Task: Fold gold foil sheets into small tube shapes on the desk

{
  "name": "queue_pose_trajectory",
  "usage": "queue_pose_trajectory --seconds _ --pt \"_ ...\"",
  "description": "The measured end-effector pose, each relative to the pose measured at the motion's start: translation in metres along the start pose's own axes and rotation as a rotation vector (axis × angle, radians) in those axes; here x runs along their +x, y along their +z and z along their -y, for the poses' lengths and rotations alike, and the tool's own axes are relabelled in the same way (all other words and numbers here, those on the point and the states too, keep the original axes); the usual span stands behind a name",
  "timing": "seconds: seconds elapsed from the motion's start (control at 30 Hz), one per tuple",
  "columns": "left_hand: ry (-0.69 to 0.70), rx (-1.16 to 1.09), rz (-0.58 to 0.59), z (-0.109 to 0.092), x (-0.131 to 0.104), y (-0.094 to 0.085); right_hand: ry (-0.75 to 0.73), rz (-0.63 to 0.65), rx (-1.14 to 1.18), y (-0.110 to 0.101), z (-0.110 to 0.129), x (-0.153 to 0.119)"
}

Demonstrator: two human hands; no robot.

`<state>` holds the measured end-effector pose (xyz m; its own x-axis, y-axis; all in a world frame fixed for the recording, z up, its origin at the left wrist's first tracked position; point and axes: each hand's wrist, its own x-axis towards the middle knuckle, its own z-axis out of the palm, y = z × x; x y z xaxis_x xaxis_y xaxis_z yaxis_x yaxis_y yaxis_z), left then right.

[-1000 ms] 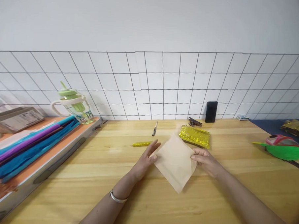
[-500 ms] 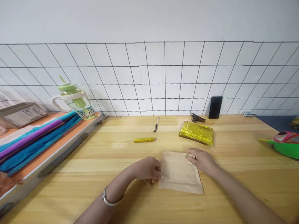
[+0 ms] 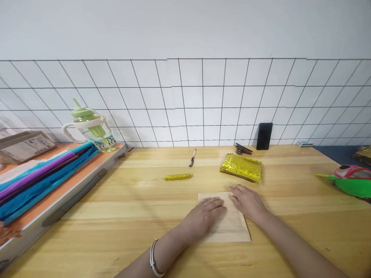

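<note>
A square of pale brown paper (image 3: 232, 225) lies flat on the wooden table (image 3: 122, 243). Across its left part rests my left hand (image 3: 204, 215), palm down with fingers stretched out; a silver bangle circles that wrist. My right hand (image 3: 247, 202) lies on the upper right corner of the paper, fingers extended and resting on it. Beyond the hands are a gold glittery roll (image 3: 177, 177), a pen (image 3: 193, 157) and a stack of gold glittery sheets (image 3: 242, 167).
A black hair clip (image 3: 243, 149) and a black phone-like slab (image 3: 264, 136) sit by the gridded wall. On the left, a raised orange surface holds a green-lidded bottle (image 3: 95, 129), coloured rolls (image 3: 45, 169) and a cardboard box (image 3: 25, 146). A green and pink item (image 3: 357, 183) lies right.
My left hand has moved right from the paper's left edge onto its surface, with its fingers now stretched out. My right hand's fingers have flattened at the corner.
</note>
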<state>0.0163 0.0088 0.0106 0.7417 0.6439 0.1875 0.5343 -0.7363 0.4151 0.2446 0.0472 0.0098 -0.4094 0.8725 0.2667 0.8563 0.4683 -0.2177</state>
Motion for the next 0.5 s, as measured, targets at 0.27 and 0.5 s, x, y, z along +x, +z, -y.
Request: queue_pose_trajectory --seconds 0.27,0.5 --pt "0.038 0.22 -0.062 -0.006 -0.005 0.005 -0.164 0.052 0.019 0.007 0.062 -0.015" --pt "0.013 0.282 -0.027 -0.003 -0.004 0.009 -0.158 0.191 0.05 0.015 0.067 -0.021"
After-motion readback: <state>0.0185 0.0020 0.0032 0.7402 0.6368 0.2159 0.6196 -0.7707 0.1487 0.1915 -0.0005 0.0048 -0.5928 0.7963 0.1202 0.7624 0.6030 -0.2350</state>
